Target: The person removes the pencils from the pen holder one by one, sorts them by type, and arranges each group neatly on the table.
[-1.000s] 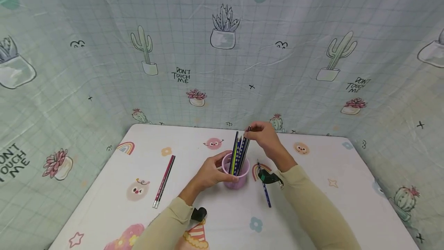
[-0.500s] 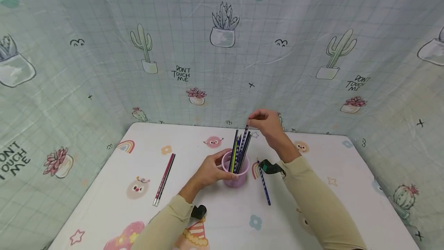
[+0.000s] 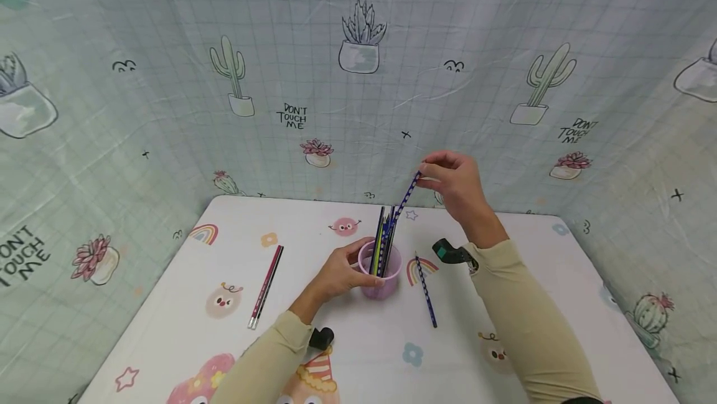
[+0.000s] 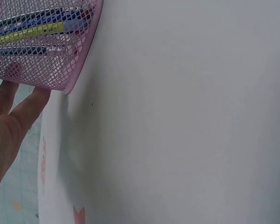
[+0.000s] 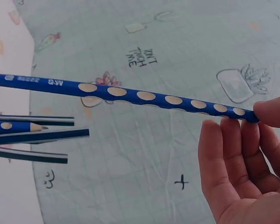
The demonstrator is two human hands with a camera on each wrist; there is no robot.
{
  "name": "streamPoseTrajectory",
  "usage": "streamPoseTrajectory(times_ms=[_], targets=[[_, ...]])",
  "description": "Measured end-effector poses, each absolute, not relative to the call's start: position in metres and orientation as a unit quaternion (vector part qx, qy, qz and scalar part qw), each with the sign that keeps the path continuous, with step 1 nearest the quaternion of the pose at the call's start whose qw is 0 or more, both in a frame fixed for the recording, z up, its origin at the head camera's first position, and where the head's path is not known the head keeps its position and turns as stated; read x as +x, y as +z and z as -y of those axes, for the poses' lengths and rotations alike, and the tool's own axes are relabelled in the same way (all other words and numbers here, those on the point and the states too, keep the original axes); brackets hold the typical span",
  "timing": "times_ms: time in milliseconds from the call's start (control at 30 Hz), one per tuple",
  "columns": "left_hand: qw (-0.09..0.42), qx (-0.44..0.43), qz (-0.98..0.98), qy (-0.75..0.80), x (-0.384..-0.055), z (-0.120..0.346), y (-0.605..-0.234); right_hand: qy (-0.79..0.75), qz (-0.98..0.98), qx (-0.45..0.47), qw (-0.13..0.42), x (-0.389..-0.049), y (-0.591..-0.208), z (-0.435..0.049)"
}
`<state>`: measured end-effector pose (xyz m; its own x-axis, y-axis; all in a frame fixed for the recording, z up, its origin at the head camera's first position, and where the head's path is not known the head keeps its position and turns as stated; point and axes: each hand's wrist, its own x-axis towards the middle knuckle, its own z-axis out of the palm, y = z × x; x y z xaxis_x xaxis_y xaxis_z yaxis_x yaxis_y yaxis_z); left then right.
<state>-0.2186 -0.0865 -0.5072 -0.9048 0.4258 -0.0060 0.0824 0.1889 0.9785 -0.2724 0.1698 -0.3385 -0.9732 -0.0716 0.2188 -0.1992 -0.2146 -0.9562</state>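
In the head view, my left hand [image 3: 338,276] grips a pink mesh pen cup [image 3: 386,290] by its side, thumb near the rim. Several pencils and sticks stand in it, among them a yellow-green one [image 4: 35,34] seen through the mesh in the left wrist view. Above and to the right of the cup, my right hand [image 3: 459,189] pinches the upper end of a blue pencil [image 5: 130,95] with pale oval dimples. It slants down toward the cup; in the right wrist view its red-tipped lower end shows beside the tops of the other pencils.
One blue dotted pencil [image 3: 426,295] lies on the white table [image 3: 358,360] right of the cup. A red pencil [image 3: 265,289] and a black one lie side by side at the left. A patterned cloth [image 3: 358,117] hangs behind the table.
My right hand has drawn the blue pencil upward out of the bunch and moved it up and to the right. The left hand stays on the cup.
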Motion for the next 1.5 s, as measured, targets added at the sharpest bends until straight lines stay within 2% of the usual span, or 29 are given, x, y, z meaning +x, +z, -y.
streamPoseTrajectory(times_ms=[533, 967, 1500], targets=[[0.140, 0.170, -0.762, 0.609, -0.219, 0.087, -0.506, 0.717, 0.692, 0.068, -0.047, -0.273, -0.353, -0.198], [0.144, 0.170, -0.757, 0.614, -0.219, 0.087, -0.505, 0.698, 0.709, 0.048, -0.095, -0.274, -0.384, -0.204], [0.142, 0.168, -0.762, 0.609, -0.219, 0.088, -0.507, 0.672, 0.730, 0.017, -0.128, -0.274, -0.411, -0.208]])
